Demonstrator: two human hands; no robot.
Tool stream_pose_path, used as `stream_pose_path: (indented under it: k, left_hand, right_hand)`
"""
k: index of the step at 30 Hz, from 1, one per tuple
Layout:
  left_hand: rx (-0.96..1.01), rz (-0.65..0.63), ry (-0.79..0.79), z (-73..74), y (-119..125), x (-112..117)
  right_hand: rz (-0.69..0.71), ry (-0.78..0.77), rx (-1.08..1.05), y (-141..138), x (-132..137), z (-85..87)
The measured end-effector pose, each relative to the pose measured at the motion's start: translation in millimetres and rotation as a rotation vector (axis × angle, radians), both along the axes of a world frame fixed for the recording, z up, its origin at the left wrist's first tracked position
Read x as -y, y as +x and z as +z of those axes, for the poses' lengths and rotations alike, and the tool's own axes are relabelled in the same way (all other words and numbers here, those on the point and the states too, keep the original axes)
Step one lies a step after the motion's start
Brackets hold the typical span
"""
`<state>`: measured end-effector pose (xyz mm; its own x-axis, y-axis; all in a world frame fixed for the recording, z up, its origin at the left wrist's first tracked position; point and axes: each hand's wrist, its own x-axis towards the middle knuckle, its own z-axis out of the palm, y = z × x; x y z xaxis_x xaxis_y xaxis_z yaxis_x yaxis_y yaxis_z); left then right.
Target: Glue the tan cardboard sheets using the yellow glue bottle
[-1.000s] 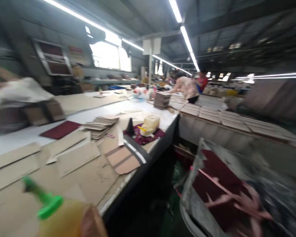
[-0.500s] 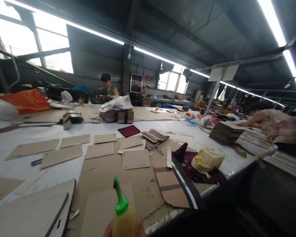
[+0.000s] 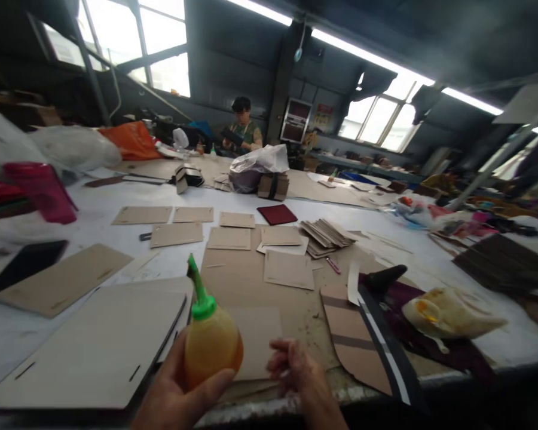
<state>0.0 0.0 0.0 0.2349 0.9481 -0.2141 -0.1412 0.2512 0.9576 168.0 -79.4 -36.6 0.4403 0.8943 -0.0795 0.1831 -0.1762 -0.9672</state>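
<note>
My left hand (image 3: 179, 382) is wrapped round a squeeze bottle (image 3: 213, 343) with a green nozzle cap and amber liquid, held upright above the front of the table. The nozzle tip points up. Beside it on the right, my right hand (image 3: 296, 370) is loosely curled and slightly blurred, with nothing visible in it. It hovers close to a beige card panel (image 3: 257, 334) lying on the brown board (image 3: 233, 280). Left of the bottle lies a large pale panel (image 3: 94, 340) with dark slots.
Small beige panels (image 3: 177, 235) lie in rows ahead, near a stack of cards (image 3: 325, 236) and a maroon square (image 3: 277, 214). At right are a curved brown piece (image 3: 354, 334) and a yellowed plastic container (image 3: 452, 313). A person (image 3: 244, 128) sits across the table.
The view has swung left and down. The bottle has risen, showing more of its body and my left hand round it. My right hand now shows apart from the bottle.
</note>
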Motion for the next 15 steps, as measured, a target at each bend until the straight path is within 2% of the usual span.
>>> stream_pose_path:
  k: [2,5,11,15]
  left_hand:
    - [-0.037,0.092,0.009,5.6,-16,-7]
    - [-0.096,0.192,0.018,8.2,-38,-12]
    - [-0.141,0.244,0.020,-3.3,-65,-11]
    - [-0.115,0.278,0.001,-2.9,-68,-7]
  right_hand:
    - [-0.054,-0.068,0.141,21,1,-12.1]
    - [-0.031,-0.107,0.378,42,3,-29.4]
    - [0.260,-0.109,0.789,42,-11,-52.0]
    - [0.356,-0.107,0.944,46,-23,-65.0]
